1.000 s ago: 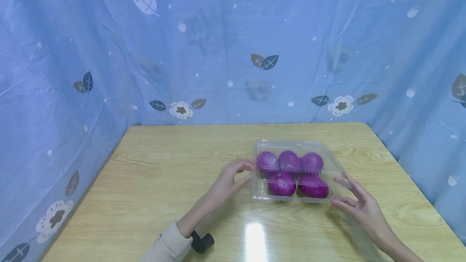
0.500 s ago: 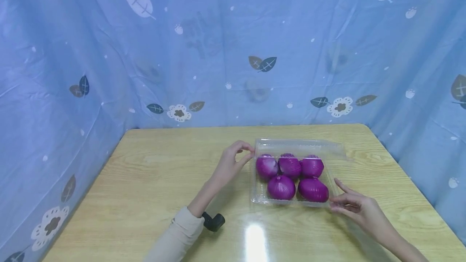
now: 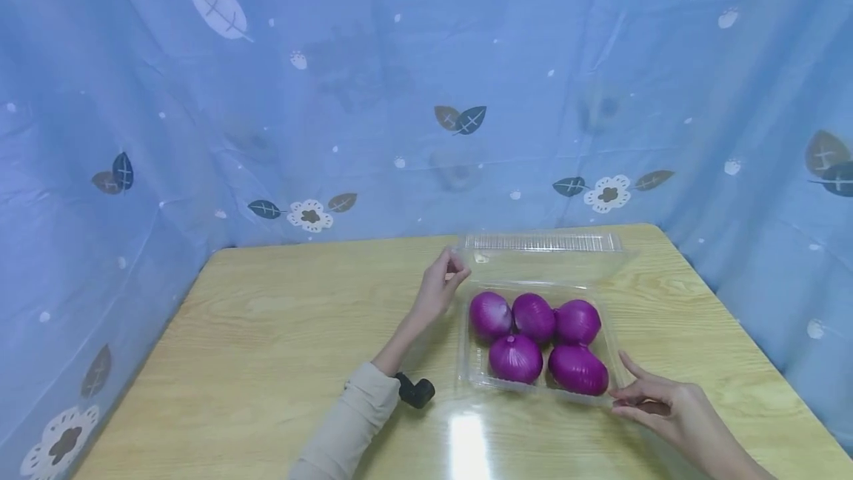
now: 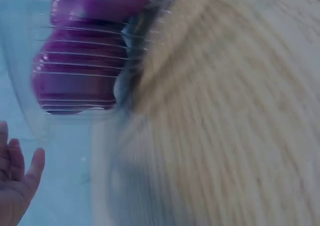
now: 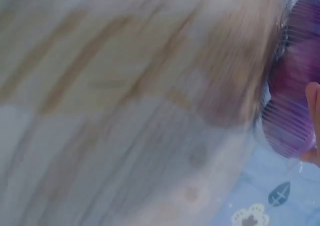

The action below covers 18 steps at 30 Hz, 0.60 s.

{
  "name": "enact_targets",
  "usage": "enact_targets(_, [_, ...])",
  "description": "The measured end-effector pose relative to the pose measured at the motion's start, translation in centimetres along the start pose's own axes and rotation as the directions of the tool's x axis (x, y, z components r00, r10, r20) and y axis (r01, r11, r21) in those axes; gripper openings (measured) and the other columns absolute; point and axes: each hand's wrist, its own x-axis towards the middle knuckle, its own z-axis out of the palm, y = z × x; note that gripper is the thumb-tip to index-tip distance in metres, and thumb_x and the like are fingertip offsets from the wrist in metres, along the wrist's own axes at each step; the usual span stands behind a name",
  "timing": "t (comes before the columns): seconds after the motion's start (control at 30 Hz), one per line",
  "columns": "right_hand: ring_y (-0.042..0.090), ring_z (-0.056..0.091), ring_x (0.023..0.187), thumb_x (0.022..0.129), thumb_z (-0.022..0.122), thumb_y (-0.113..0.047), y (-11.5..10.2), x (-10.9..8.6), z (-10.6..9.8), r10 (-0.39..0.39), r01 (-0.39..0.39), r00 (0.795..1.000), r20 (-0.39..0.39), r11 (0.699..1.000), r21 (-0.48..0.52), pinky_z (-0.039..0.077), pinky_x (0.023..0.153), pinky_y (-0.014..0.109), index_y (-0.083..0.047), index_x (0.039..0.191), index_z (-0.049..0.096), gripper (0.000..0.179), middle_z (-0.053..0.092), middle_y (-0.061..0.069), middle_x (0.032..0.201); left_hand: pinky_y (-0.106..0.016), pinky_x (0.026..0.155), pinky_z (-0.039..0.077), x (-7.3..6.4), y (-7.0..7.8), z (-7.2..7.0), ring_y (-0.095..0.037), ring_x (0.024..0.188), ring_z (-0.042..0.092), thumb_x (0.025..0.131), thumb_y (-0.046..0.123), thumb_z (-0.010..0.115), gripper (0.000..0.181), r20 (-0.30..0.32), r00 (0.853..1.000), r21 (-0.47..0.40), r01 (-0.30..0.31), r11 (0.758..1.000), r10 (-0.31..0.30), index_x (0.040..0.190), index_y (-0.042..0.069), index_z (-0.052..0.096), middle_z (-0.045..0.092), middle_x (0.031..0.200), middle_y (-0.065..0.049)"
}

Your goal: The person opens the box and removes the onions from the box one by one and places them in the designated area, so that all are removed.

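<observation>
Head view: a clear rectangular plastic box sits on the right half of a light wood-grain table. Its hinged, transparent lid is raised and leans away at the back, a ribbed strip running along the upper edge. Five rounded, glossy purple onions lie inside, three in the rear row and two in front; the front right one looks longer than the rest.

Of the two hands, the left hand is at the left edge of the lid, thumb and fingers bent toward each other; whether they grip the plastic, I cannot tell. The right hand pinches the near right corner of the box between thumb and fingers, while its index finger stretches out alongside the right wall. A beige sleeve covers the left forearm, with a small black object just beside the cuff.

Behind the table hangs a light blue curtain printed with leaves and white flowers. Both wrist views are blurred and show onions through ribbed clear plastic. Part of a hand with fingers apart appears at the lower left of the left wrist view, and fingers reach in at the right edge of the right wrist view, close against the box.
</observation>
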Motion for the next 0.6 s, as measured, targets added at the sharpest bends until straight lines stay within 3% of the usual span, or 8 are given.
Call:
enact_targets(0.1, [-0.008, 0.057, 0.104, 0.062, 0.083, 0.004, 0.1, -0.4, -0.6, -0.022, 0.022, 0.999, 0.033, 1.000, -0.021, 0.051, 0.068, 0.007, -0.016, 0.087, 0.075, 0.033, 0.047, -0.014, 0.136, -0.029, 0.079, 0.057, 0.1, -0.1, 0.3, -0.036, 0.091, 0.063, 0.095, 0.003, 0.055, 0.011, -0.017, 0.998, 0.019, -0.057, 0.998, 0.057, 0.091, -0.002, 0.046, 0.056, 0.089, -0.017])
enact_targets(0.2, [-0.010, 0.051, 0.112, 0.062, 0.083, 0.004, 0.6, -0.8, -1.3, -0.067, 0.069, 0.995, 0.067, 0.997, -0.034, 0.049, 0.072, 0.004, -0.019, 0.089, 0.075, 0.037, 0.043, -0.012, 0.143, -0.040, 0.074, 0.058, 0.4, -0.1, 0.4, -0.041, 0.083, 0.063, 0.095, 0.002, 0.055, 0.011, -0.044, 0.997, -0.019, -0.068, 0.998, 0.067, 0.093, -0.002, 0.046, 0.056, 0.089, -0.019])
enact_targets(0.3, [-0.008, 0.046, 0.121, 0.061, 0.083, 0.006, 1.1, -1.1, -1.9, -0.116, 0.119, 0.989, 0.093, 0.993, -0.027, 0.048, 0.071, 0.004, -0.020, 0.091, 0.074, 0.040, 0.041, -0.009, 0.147, -0.050, 0.072, 0.057, 0.9, -0.4, 0.7, -0.044, 0.078, 0.061, 0.094, 0.000, 0.056, 0.011, -0.048, 0.998, -0.106, 0.026, 0.994, -0.031, 0.097, -0.005, 0.047, 0.057, 0.093, -0.022])
enact_targets(0.37, [-0.008, 0.049, 0.118, 0.061, 0.083, 0.006, 1.2, -1.1, -2.0, -0.143, 0.145, 0.983, 0.114, 0.989, -0.007, 0.049, 0.069, 0.005, -0.021, 0.091, 0.074, 0.041, 0.039, -0.007, 0.149, -0.053, 0.074, 0.056, 1.1, -0.7, 0.8, -0.044, 0.078, 0.060, 0.094, 0.000, 0.056, 0.011, -0.044, 0.992, -0.160, 0.112, 0.981, -0.120, 0.099, -0.006, 0.048, 0.058, 0.095, -0.023])
enact_targets(0.47, [-0.004, 0.060, 0.103, 0.064, 0.082, 0.005, 1.1, -1.1, -2.0, -0.165, 0.164, 0.976, 0.145, 0.986, 0.017, 0.050, 0.067, 0.006, -0.020, 0.093, 0.073, 0.040, 0.035, -0.006, 0.151, -0.049, 0.071, 0.058, 1.2, -1.1, 1.0, -0.045, 0.079, 0.060, 0.093, -0.002, 0.057, 0.010, -0.052, 0.978, -0.218, 0.186, 0.958, -0.202, 0.099, -0.007, 0.050, 0.059, 0.095, -0.024])
enact_targets(0.6, [-0.004, 0.065, 0.076, 0.066, 0.081, 0.005, 0.9, -0.9, -2.1, -0.177, 0.173, 0.969, 0.171, 0.984, 0.039, 0.050, 0.065, 0.006, -0.021, 0.093, 0.071, 0.039, 0.030, -0.007, 0.154, -0.036, 0.069, 0.059, 1.0, -1.3, 1.7, -0.043, 0.084, 0.063, 0.093, 0.001, 0.059, 0.015, -0.092, 0.963, -0.211, 0.230, 0.950, -0.253, 0.104, -0.008, 0.055, 0.062, 0.097, -0.022])
